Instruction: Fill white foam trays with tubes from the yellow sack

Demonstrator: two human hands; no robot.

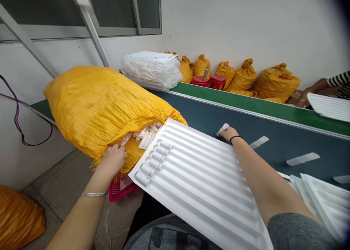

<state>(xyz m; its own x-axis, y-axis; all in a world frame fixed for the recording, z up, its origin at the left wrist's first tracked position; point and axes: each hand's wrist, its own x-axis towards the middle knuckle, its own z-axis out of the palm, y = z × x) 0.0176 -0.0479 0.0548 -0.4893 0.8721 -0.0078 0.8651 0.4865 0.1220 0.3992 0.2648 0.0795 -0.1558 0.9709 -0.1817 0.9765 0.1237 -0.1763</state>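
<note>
Tray: a white moulded tray (pixel 207 191) with long parallel grooves lies nearest, slanting from the person's lap up onto the near edge of the belt
Seated caps: six short white seated caps (pixel 155 164) lie side by side, one at the left end of each of six neighbouring grooves
Spare trays: a fanned pile of spare trays (pixel 325 197) sits just beside the tray's right side, on the belt's near edge
Left hand: the left hand (pixel 113 159) rests at the sack's mouth, near the tray's left corner, fingers curled down onto the white pieces there; whether it grips one, I cannot tell
Red basket: a red basket (pixel 120 192) shows under the sack's mouth, below that hand
Loose caps: white loose caps (pixel 146 135) spill in a jumble from the mouth, touching the tray's far left corner
Right hand: the right hand (pixel 229 134) lies at the tray's far edge, fingers closed around one piece
Held cap: the held cap (pixel 222 129) is white and smooth, its rounded end poking out left of the fingers, low over the belt
Sack: a bulging yellow woven sack (pixel 101 108) lies on its side at the belt's left end
Belt: the dark belt (pixel 276 128) carries flat pale strips (pixel 303 159), well apart, right of the hand
Far edge: wrapped trays (pixel 150 69), red stools (pixel 209 81) and tied yellow bags (pixel 243 75) stand along the wall
Co-worker: another person's hand (pixel 303 97) touches a white tray at the far right edge
</note>
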